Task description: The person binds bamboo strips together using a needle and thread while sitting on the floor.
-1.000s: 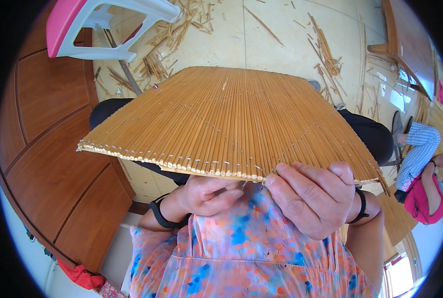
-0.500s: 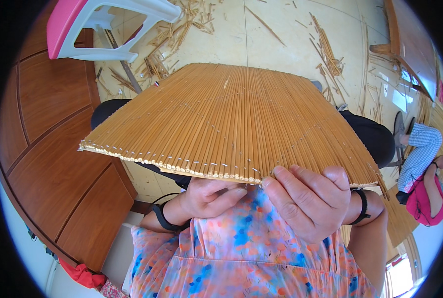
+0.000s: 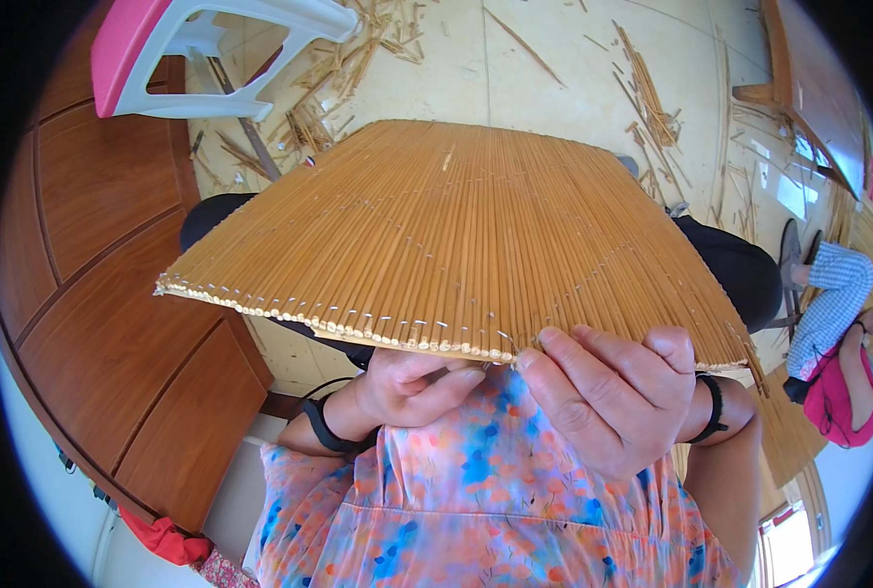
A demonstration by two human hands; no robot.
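Note:
Across my lap lies a stiff mat of golden-brown stalks (image 3: 436, 235), bound side by side, with short pale stitches showing in slanting rows. Its near edge, where the pale cut ends of the stalks show, faces my body. My right hand (image 3: 613, 397) pinches this edge right of its middle, thumb and fingertips at the stalk ends, the other fingers curled. Just left of it, my left hand (image 3: 417, 387) is closed beneath the edge, thumb against the fingers. The mat partly covers that hand, and what its fingertips grip is hidden.
A pink and white plastic stool (image 3: 250, 59) stands at the far left beside wooden cabinets (image 3: 113, 294). Broken stalks (image 3: 647, 93) litter the tiled floor. On the right, another person in checked trousers (image 3: 833, 294) sits near a wooden piece of furniture (image 3: 819, 88).
Both hands keep the same hold at the near edge. The mat has barely shifted, and the view has moved very slightly.

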